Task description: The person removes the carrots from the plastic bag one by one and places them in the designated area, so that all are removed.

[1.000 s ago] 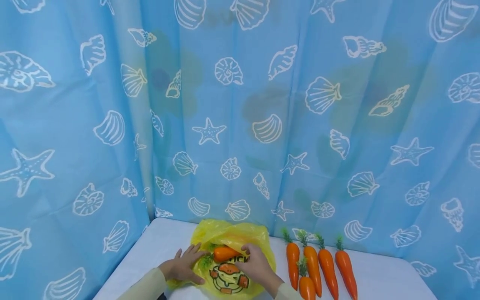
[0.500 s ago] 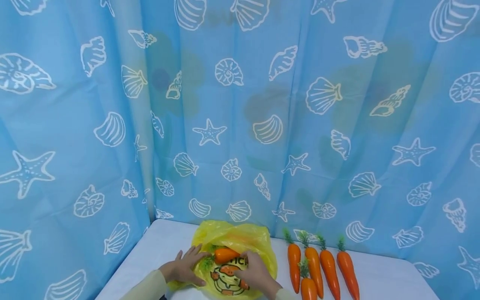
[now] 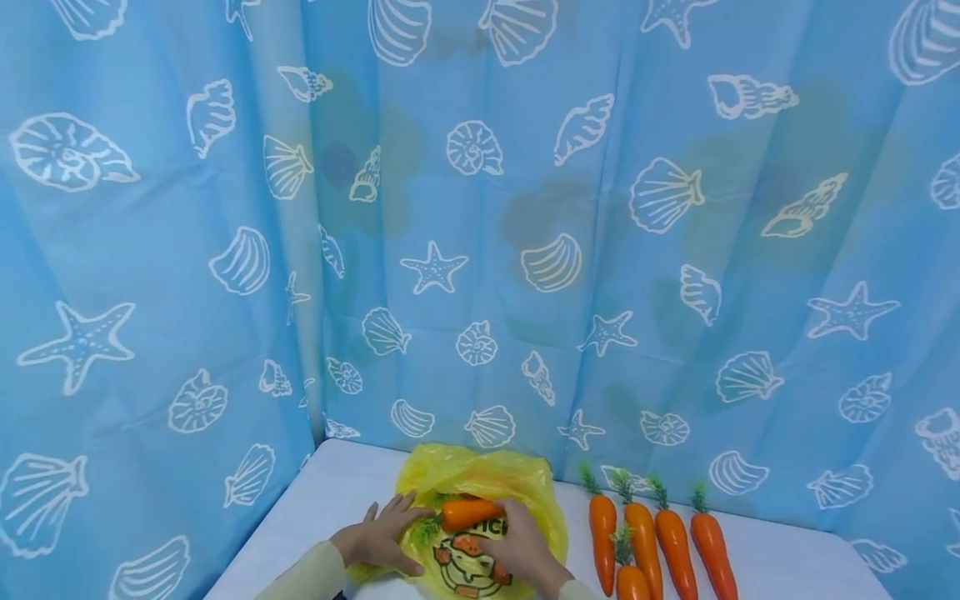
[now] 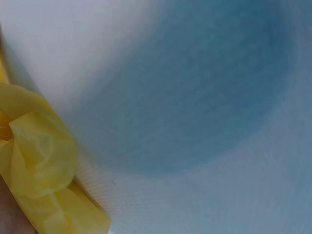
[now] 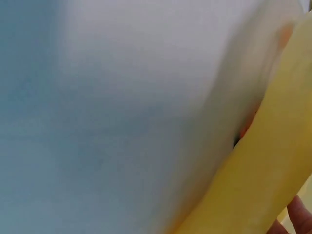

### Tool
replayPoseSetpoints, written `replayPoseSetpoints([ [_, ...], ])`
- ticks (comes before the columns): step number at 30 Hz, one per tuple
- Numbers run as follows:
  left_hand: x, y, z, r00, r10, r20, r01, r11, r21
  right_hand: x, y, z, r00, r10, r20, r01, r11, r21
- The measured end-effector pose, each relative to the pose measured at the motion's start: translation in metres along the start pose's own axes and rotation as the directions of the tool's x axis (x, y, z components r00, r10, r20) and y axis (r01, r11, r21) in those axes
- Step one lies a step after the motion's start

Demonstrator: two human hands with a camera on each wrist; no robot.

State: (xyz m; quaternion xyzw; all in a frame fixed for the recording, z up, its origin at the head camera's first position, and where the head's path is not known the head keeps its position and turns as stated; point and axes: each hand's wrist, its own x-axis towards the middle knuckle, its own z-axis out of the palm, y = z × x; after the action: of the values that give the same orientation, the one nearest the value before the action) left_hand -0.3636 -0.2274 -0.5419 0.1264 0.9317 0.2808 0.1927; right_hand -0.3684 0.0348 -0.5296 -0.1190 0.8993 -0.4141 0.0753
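A yellow plastic bag [image 3: 558, 517] with a printed cartoon lies on the white table. On the bag, at its mouth, an orange toy carrot [image 3: 468, 514] lies sideways, its green leafy top to the left. My left hand [image 3: 386, 533] rests on the bag's left edge with fingers spread, near the leaves. At the carrot's right end my right hand [image 3: 525, 546] holds it between curled fingers and thumb; the fingertips are partly hidden. In the left wrist view, crumpled bag plastic [image 4: 44, 151] shows; in the right wrist view, fingers [image 5: 298, 217] touch the yellow plastic [image 5: 263, 161].
Several more carrots with green tops lie right of the bag, including a far right carrot [image 3: 712, 554] and a nearer, short carrot [image 3: 632, 583]. A blue shell-patterned curtain [image 3: 480, 250] encloses the table [image 3: 360, 467] at the back and left.
The head view has shifted slightly, so everything sits further right. My right hand has closed in over the carrot's tip. My left hand stays on the bag.
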Motion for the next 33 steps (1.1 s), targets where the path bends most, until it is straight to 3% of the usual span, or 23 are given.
replayPoseSetpoints([
  [9,0.005,-0.005,0.004,0.999,-0.01,-0.032,0.011,1.0,0.004,0.008,0.003,-0.003,0.998,-0.054,0.012,0.054,0.999,0.001],
  [16,0.003,-0.002,0.003,1.0,-0.015,-0.013,0.015,1.0,0.013,0.012,-0.001,-0.005,0.995,-0.098,0.027,0.099,0.994,-0.041],
  [25,0.011,-0.009,0.008,1.0,-0.003,-0.019,0.003,1.0,0.018,0.016,0.007,-0.009,0.992,-0.113,0.051,0.121,0.976,-0.182],
  [33,0.004,-0.003,0.002,1.0,0.002,-0.012,-0.002,1.0,0.014,0.018,-0.005,-0.001,0.99,-0.104,0.1,0.132,0.932,-0.336],
])
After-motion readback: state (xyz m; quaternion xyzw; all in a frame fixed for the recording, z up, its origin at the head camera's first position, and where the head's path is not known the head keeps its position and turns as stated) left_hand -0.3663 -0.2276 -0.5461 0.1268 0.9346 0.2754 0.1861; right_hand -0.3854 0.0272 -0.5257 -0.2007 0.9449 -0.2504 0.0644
